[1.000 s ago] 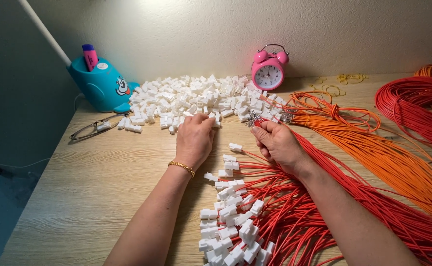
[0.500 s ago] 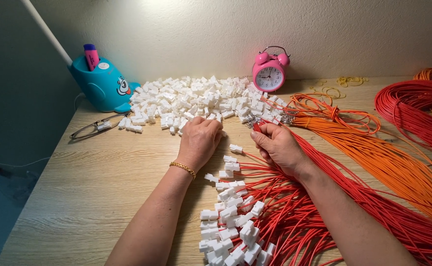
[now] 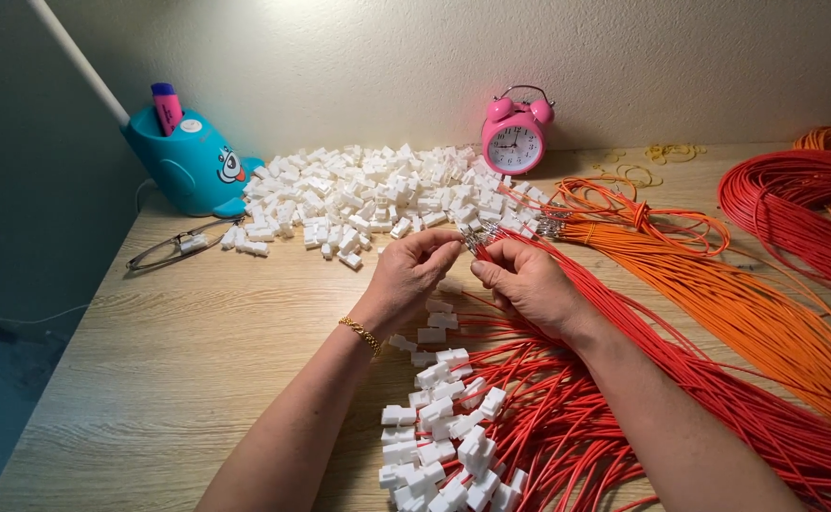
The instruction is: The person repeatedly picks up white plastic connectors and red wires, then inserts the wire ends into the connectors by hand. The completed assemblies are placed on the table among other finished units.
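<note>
1. Hands met mid-table: left hand (image 3: 406,277) pinched narrow, contents too small to tell; right hand (image 3: 527,282) gripped red wires (image 3: 624,332) at their metal tips.
2. White connectors (image 3: 368,194) lay heaped beyond, finished ones (image 3: 444,436) nearer.

Both forearms are seen bare, without sleeves; a thin gold bracelet (image 3: 362,334) is worn on the left wrist.

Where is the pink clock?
In the head view, the pink alarm clock stands at the back of the wooden table against the wall, just right of the pile of white connectors and behind the orange wires.
</note>
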